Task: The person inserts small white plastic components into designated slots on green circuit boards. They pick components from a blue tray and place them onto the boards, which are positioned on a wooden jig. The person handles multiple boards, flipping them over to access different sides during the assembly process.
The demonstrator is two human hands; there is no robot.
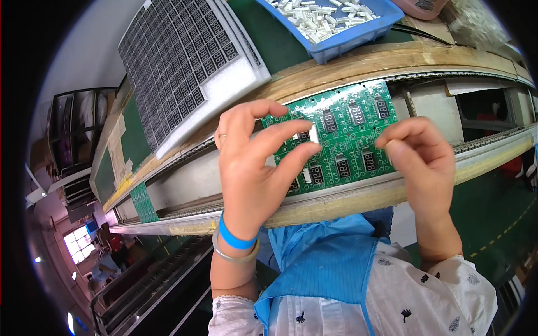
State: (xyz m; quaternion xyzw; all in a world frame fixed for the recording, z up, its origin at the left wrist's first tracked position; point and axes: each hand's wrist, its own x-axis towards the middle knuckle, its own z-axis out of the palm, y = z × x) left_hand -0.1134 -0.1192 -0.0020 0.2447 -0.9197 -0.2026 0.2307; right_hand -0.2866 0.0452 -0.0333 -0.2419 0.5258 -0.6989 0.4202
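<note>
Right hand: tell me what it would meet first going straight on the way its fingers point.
The right hand would likely meet the right part of the green circuit board, near the digit display nearest it. Its height above is unclear, so it might pass over.

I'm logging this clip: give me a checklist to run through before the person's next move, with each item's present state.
1. Green rectangular circuit board lying across the metal conveyor track: ok.
2. Small white plastic connector between the thumb and index finger of the bare left hand: ok.
3. That connector fully seated in the board: cannot tell, its underside is hidden.
4. Bare right hand holding a part: cannot tell, its fingertips are pinched together.
5. Blue plastic tray stocked with loose white pieces: ok.
6. Whole board visible: not ok, the left hand covers part of it.
</note>
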